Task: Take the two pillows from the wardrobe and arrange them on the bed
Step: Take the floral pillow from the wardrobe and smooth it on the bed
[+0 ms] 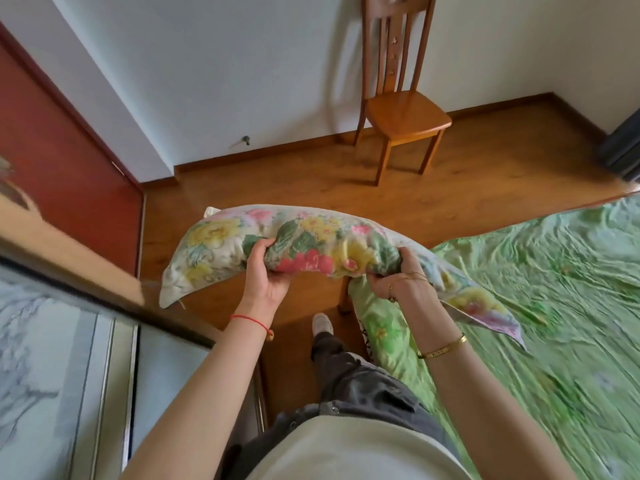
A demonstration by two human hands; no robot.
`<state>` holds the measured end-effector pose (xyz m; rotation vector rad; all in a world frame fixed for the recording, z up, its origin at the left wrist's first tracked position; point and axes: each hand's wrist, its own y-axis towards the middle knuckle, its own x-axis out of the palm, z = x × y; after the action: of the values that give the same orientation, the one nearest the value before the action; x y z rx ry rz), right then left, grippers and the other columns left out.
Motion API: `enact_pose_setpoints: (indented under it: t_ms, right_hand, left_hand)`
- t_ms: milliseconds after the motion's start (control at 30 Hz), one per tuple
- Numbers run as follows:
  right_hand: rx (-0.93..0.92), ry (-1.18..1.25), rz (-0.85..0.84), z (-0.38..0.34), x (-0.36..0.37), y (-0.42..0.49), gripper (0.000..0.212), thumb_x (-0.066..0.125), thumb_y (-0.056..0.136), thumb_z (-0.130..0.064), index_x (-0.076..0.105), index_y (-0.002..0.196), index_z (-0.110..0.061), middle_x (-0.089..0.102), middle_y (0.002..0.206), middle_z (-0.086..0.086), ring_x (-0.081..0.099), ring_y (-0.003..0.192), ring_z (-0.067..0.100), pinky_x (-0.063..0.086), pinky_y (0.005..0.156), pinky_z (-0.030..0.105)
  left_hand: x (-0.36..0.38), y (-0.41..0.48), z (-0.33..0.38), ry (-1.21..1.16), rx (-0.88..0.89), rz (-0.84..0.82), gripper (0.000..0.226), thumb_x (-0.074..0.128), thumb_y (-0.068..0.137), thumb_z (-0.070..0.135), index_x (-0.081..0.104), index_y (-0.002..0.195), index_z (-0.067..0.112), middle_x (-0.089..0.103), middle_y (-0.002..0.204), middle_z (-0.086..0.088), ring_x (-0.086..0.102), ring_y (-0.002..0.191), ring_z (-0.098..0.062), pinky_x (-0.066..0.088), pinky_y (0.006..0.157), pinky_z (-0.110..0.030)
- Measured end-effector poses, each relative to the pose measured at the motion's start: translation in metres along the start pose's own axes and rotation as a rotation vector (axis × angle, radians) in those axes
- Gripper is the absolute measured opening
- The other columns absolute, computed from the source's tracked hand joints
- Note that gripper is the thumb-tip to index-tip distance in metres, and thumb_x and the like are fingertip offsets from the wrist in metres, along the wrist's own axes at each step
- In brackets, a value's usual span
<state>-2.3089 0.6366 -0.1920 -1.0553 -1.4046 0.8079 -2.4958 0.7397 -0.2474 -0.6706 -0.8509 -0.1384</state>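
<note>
Beside the bed (554, 306), left hand (265, 271) and right hand (398, 275) grip 1 floral pillow (311, 244).

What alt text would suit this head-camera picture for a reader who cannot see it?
Seen from above, a person's left hand and right hand grip a floral pillow over a wooden floor, beside a rumpled, green-sheeted bed. A wooden chair stands against the white wall beyond.
</note>
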Motion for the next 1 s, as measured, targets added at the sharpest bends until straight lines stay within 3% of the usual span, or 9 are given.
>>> enact_pose_setpoints:
  t_ms: [167, 367, 467, 600, 800, 900, 1000]
  right_hand:
    - [0.077, 0.043, 0.001, -0.037, 0.091, 0.042, 0.039, 0.066, 0.087, -0.032, 0.066, 0.123, -0.016, 0.067, 0.123, 0.001, 0.065, 0.112, 0.019, 0.044, 0.049, 0.034]
    - [0.055, 0.086, 0.038, -0.069, 0.192, 0.07, 0.028, 0.072, 0.082, -0.028, 0.07, 0.106, -0.013, 0.071, 0.113, 0.001, 0.068, 0.09, 0.021, 0.047, 0.049, 0.034]
    - [0.042, 0.119, 0.048, -0.086, 0.239, 0.086, 0.032, 0.073, 0.082, -0.029, 0.069, 0.108, -0.011, 0.07, 0.114, 0.003, 0.069, 0.101, 0.021, 0.05, 0.053, 0.036]
    - [0.027, 0.183, 0.059, -0.108, 0.29, 0.11, 0.039, 0.074, 0.082, -0.03, 0.069, 0.115, -0.011, 0.069, 0.117, 0.004, 0.068, 0.106, 0.021, 0.053, 0.065, 0.033]
    - [-0.028, 0.357, 0.075, -0.148, 0.356, 0.154, 0.034, 0.075, 0.08, -0.029, 0.069, 0.106, -0.008, 0.07, 0.114, 0.004, 0.069, 0.103, 0.021, 0.056, 0.074, 0.031]
    - [-0.068, 0.448, 0.07, -0.166, 0.378, 0.169, 0.032, 0.073, 0.082, -0.029, 0.069, 0.106, -0.009, 0.071, 0.112, 0.004, 0.07, 0.098, 0.021, 0.053, 0.06, 0.034]
    - [-0.102, 0.565, 0.082, -0.186, 0.394, 0.18, 0.028, 0.073, 0.081, -0.027, 0.071, 0.103, -0.01, 0.072, 0.1, 0.004, 0.069, 0.078, 0.023, 0.052, 0.055, 0.035]
  left_hand:
    - [0.049, 0.089, 0.032, 0.015, 0.005, 0.028, 0.019, 0.056, 0.094, 0.011, 0.066, 0.109, 0.004, 0.077, 0.102, -0.016, 0.066, 0.109, -0.032, 0.042, 0.113, -0.052]
    - [0.1, 0.184, 0.07, 0.013, 0.017, 0.007, 0.023, 0.057, 0.093, 0.009, 0.063, 0.115, 0.005, 0.07, 0.115, -0.017, 0.064, 0.115, -0.033, 0.039, 0.114, -0.054]
    - [0.124, 0.232, 0.087, 0.005, -0.003, -0.013, 0.022, 0.058, 0.092, 0.009, 0.065, 0.112, 0.005, 0.076, 0.106, -0.016, 0.066, 0.111, -0.032, 0.04, 0.113, -0.054]
    - [0.156, 0.298, 0.102, 0.066, -0.066, -0.041, 0.027, 0.055, 0.093, 0.011, 0.062, 0.118, 0.004, 0.068, 0.116, -0.018, 0.064, 0.113, -0.033, 0.041, 0.113, -0.052]
    - [0.213, 0.403, 0.112, 0.171, -0.191, -0.105, 0.029, 0.054, 0.094, 0.012, 0.06, 0.122, 0.004, 0.067, 0.118, -0.019, 0.064, 0.11, -0.032, 0.055, 0.092, -0.043]
    - [0.242, 0.448, 0.111, 0.252, -0.256, -0.153, 0.031, 0.053, 0.095, 0.013, 0.058, 0.124, 0.004, 0.064, 0.123, -0.019, 0.063, 0.113, -0.032, 0.056, 0.092, -0.044]
    - [0.274, 0.49, 0.104, 0.299, -0.347, -0.213, 0.027, 0.053, 0.094, 0.013, 0.061, 0.118, 0.003, 0.072, 0.109, -0.018, 0.072, 0.1, -0.03, 0.062, 0.081, -0.043]
